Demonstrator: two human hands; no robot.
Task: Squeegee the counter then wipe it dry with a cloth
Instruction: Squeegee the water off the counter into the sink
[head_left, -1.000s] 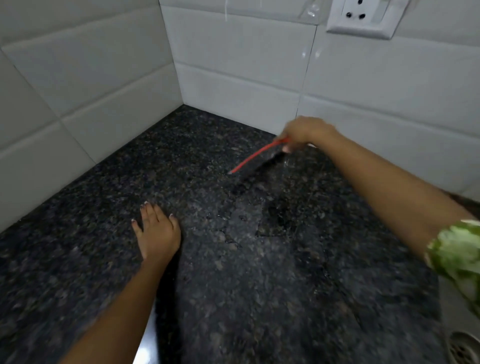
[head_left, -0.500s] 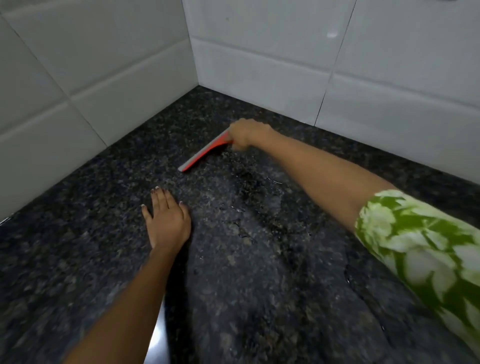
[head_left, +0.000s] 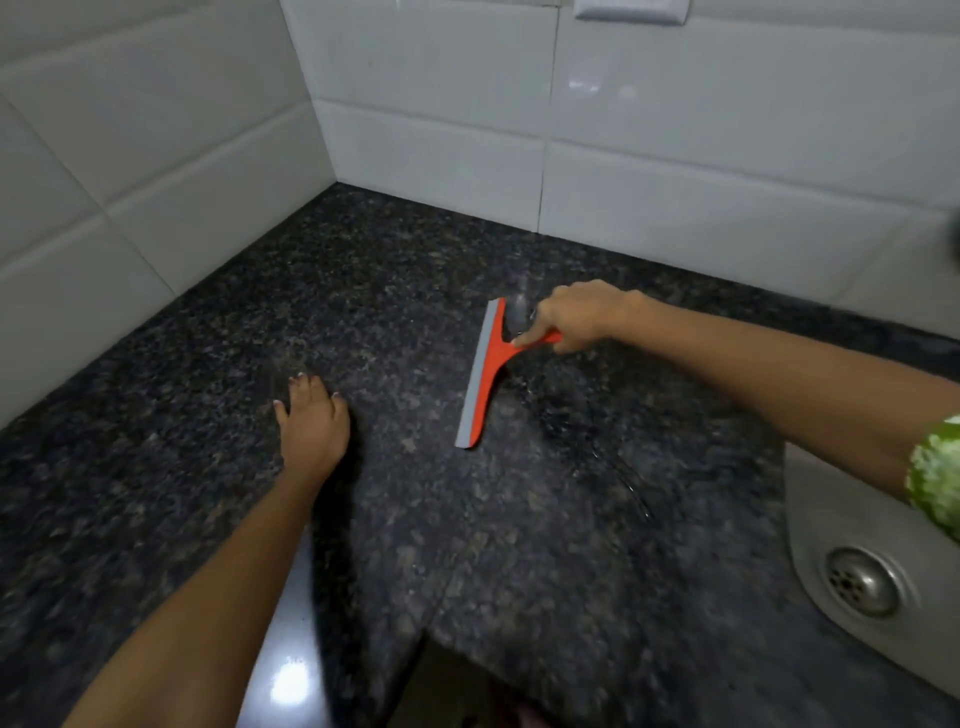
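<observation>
An orange squeegee (head_left: 485, 371) with a grey rubber blade lies blade-down on the dark speckled granite counter (head_left: 363, 291). My right hand (head_left: 576, 314) grips its orange handle at the far end. The blade runs from far to near, angled slightly left. Thin streaks of water (head_left: 618, 467) glisten on the counter to the right of the blade. My left hand (head_left: 311, 421) rests flat on the counter, fingers together, to the left of the squeegee and apart from it. No cloth is in view.
White tiled walls (head_left: 441, 130) meet in a corner behind the counter. A steel sink (head_left: 810, 519) with its drain (head_left: 860, 582) sits at the right edge. The counter's front edge (head_left: 415, 639) drops off near the bottom, with a glossy floor (head_left: 291, 675) below.
My right hand has drawn the squeegee from the back wall towards me and rightwards, and the blade has turned to run far-to-near. My left hand stays flat on the counter.
</observation>
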